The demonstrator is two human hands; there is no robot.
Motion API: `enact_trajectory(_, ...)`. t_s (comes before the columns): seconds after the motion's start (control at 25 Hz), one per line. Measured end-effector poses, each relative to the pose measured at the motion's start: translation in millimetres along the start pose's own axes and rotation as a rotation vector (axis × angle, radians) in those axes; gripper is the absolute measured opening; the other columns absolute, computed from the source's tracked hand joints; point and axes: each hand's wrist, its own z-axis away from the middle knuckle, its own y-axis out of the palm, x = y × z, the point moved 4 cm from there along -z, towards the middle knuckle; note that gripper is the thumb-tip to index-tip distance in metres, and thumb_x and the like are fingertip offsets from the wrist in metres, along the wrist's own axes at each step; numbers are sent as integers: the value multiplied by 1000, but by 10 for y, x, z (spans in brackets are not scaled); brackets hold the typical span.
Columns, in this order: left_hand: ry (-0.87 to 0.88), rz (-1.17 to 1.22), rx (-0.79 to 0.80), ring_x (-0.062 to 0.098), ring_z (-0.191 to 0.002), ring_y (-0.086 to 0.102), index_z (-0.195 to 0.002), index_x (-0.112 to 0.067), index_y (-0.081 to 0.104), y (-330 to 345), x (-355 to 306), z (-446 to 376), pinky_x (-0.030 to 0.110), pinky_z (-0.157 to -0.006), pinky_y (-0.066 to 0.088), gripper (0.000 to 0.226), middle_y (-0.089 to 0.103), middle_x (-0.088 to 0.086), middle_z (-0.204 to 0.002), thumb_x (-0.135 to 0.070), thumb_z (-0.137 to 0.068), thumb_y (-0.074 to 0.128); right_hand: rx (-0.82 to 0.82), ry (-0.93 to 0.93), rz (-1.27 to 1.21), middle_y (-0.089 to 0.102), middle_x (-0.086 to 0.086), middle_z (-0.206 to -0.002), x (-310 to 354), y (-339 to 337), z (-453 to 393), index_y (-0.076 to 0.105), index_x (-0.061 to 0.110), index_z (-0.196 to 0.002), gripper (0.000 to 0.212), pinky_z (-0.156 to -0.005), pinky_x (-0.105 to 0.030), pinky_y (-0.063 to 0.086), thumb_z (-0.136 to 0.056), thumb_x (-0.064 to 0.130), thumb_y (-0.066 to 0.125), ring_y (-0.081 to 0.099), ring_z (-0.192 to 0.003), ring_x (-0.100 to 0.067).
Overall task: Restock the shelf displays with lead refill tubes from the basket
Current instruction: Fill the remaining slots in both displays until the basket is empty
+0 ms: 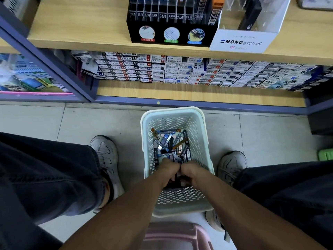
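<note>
A pale green perforated basket (173,114) stands on the floor between my feet, with several lead refill tubes (171,143) piled in its bottom. Both my hands reach down into it, side by side. My left hand (170,173) and my right hand (189,175) have their fingers curled around dark tubes held between them. On the upper shelf stands a black display rack (173,33) with slotted rows of refill tubes, and to its right a white MONO graph display (243,41).
The lower shelf (180,91) holds rows of small stacked refill boxes. My legs and white shoes flank the basket. A pink stool (173,235) sits under me. A green object (325,154) lies at the right edge of the tiled floor.
</note>
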Motion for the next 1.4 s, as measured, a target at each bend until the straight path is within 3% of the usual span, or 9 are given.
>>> enact_trajectory(0.16, 30, 94, 9, 28, -87, 72, -111, -5, 61, 19, -37, 6, 42, -80, 62, 24, 71, 15, -97, -23, -96, 61, -4, -22, -99, 69, -22, -97, 29, -7, 50, 61, -3, -119, 32, -57, -37, 61, -92, -14, 47, 70, -79, -31)
enact_trajectory(0.44, 95, 231, 10, 27, -85, 72, -117, -8, 53, -84, -175, 17, 39, -66, 63, 38, 70, 16, -100, -24, -87, 71, 37, -198, -111, 70, -19, -99, 159, -24, 103, 55, 2, -135, 60, -81, -35, 57, -81, -26, 54, 68, -90, -29)
enact_trajectory(0.56, 196, 171, -91, 25, -93, 67, -120, -6, 51, -171, -230, 21, 36, -68, 59, 28, 65, 14, -105, -22, -99, 59, 22, -244, -144, 68, -13, -95, 237, -43, 169, 59, 8, -118, 56, -93, -48, 57, -77, -29, 53, 67, -102, -35)
enact_trajectory(0.76, 320, 39, -136, 28, -95, 66, -110, -9, 50, -220, -338, 127, 47, -81, 58, 18, 66, 15, -103, -23, -101, 55, -1, -264, 81, 69, -9, -80, 435, -159, 220, 64, 1, -89, 21, -77, -35, 62, -78, -16, 69, 71, -85, -23)
enact_trajectory(0.88, 363, 50, -133, 32, -89, 69, -107, -12, 47, -263, -382, 204, 51, -70, 60, 17, 66, 16, -98, -27, -101, 53, -33, -330, 236, 76, -9, -88, 541, -193, 345, 71, 2, -90, 29, -80, -35, 62, -67, -5, 86, 73, -86, -19)
enact_trajectory(1.0, 405, 67, -139, 32, -75, 68, -103, -11, 53, -405, -482, 324, 47, -63, 60, 22, 68, 16, -91, -32, -100, 52, -13, -377, 107, 69, -6, -65, 667, -281, 616, 67, -1, -79, 20, -56, -24, 59, -73, -20, 72, 71, -64, -17)
enact_trajectory(1.12, 441, 241, -51, 28, -59, 64, -106, -8, 57, -563, -679, 651, 42, -54, 58, 22, 67, 17, -84, -30, -101, 53, -2, -447, 10, 69, -23, -77, 848, -464, 932, 70, -12, -90, 20, -71, -38, 62, -73, -23, 70, 74, -74, -33)
enact_trajectory(1.24, 483, 369, 6, 17, -47, 57, -108, -5, 60, -732, -957, 1137, 25, -41, 43, 18, 65, 11, -70, -21, -104, 53, 57, -540, -98, 71, -15, -76, 1069, -698, 1300, 71, 2, -81, 20, -72, -34, 62, -79, -18, 71, 69, -64, -22)
enact_trajectory(1.4, 639, 437, 116, 20, -54, 58, -109, -8, 58, -986, -1398, 1865, 27, -43, 50, 16, 65, 13, -73, -21, -105, 51, 190, -667, -187, 73, -11, -84, 1340, -1052, 1866, 70, 12, -90, 21, -71, -27, 58, -82, -8, 74, 69, -73, -18)
